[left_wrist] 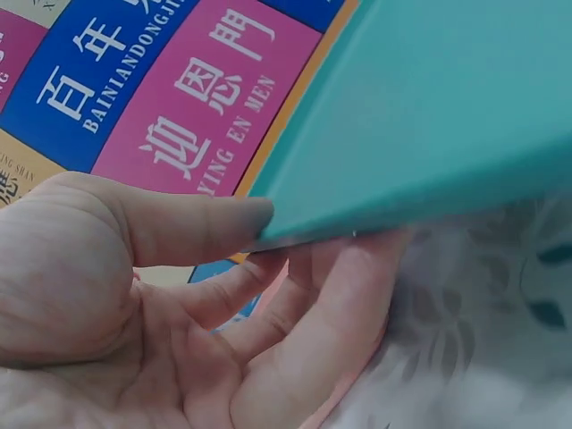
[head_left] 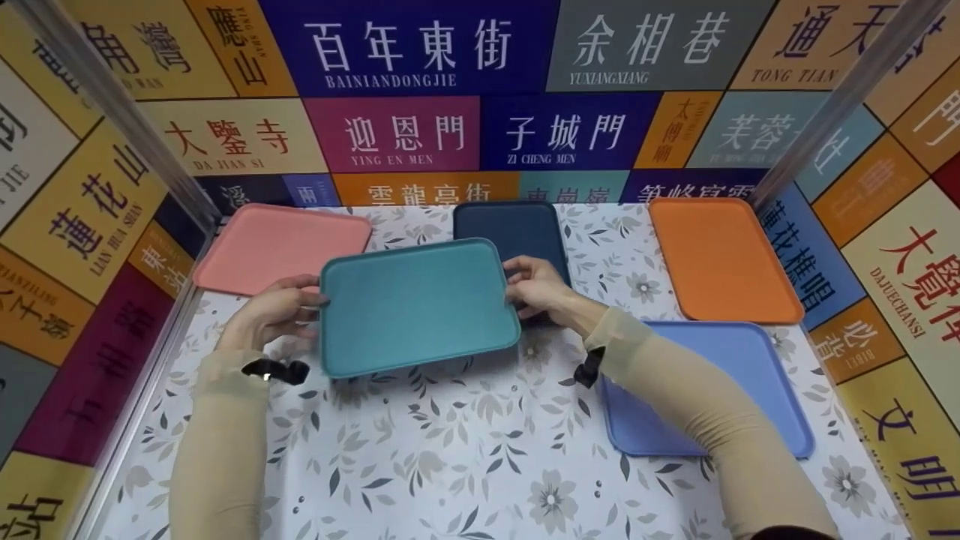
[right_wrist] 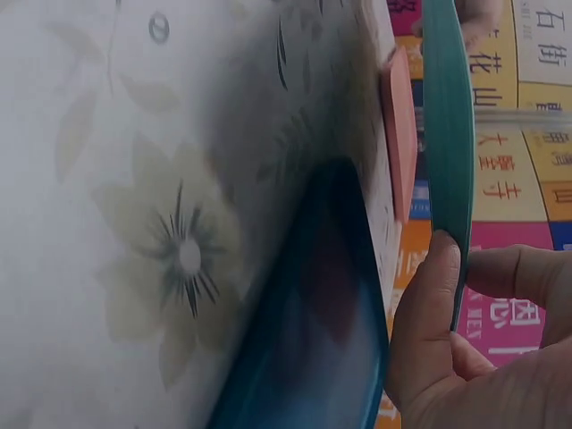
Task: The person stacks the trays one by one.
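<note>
A teal rectangular tray (head_left: pixel 416 307) is held up above the table, tilted slightly, between both hands. At its left short edge my left hand (head_left: pixel 277 311) pinches the rim; in the left wrist view the thumb (left_wrist: pixel 206 223) lies on top and the fingers are underneath. My right hand (head_left: pixel 544 289) grips the opposite short edge. Seen from the right wrist, the teal tray (right_wrist: pixel 449 134) is nearly edge-on, with thumb and fingers on either side of it. Behind the right hand, a dark navy tray (head_left: pixel 514 225) lies on the table, partly hidden by the teal one.
On the white floral tablecloth (head_left: pixel 420 465) lie a pink tray (head_left: pixel 277 247) at back left, an orange tray (head_left: pixel 727 262) at back right and a periwinkle tray (head_left: pixel 727 367) under the right forearm. Panels printed with characters (head_left: pixel 405 45) wall the back and sides.
</note>
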The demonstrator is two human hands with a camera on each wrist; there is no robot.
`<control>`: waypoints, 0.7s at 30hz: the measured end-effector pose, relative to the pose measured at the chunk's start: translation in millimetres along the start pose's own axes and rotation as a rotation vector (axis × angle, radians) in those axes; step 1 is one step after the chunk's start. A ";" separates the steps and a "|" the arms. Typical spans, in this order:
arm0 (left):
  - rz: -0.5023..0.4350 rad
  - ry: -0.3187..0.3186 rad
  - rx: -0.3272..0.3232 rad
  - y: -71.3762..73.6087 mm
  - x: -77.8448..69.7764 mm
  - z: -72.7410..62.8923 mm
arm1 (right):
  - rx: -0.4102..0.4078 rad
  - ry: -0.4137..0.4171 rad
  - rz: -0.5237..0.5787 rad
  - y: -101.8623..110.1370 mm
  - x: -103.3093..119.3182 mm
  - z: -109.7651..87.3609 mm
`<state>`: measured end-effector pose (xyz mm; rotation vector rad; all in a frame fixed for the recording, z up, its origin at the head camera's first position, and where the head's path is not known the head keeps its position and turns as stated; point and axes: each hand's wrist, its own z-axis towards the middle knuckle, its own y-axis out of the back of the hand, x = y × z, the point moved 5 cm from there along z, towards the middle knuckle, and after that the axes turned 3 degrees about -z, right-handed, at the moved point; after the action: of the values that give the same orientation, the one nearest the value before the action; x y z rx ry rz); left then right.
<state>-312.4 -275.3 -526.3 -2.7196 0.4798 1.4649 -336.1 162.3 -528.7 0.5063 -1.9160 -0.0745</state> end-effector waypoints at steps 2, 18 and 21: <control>-0.038 -0.003 0.014 -5.9 -3.6 2.8 | -0.004 -0.004 -0.002 8.5 2.7 1.9; -0.197 -0.052 -0.028 -49.0 -24.2 26.9 | -0.084 0.006 0.037 58.8 -3.8 16.3; -0.230 -0.059 -0.032 -53.2 -26.6 28.7 | -0.105 -0.002 0.077 66.6 -4.3 14.3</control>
<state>-334.7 -213.2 -527.6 -2.6390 0.1360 1.4973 -368.4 221.7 -519.2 0.3614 -1.9199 -0.1250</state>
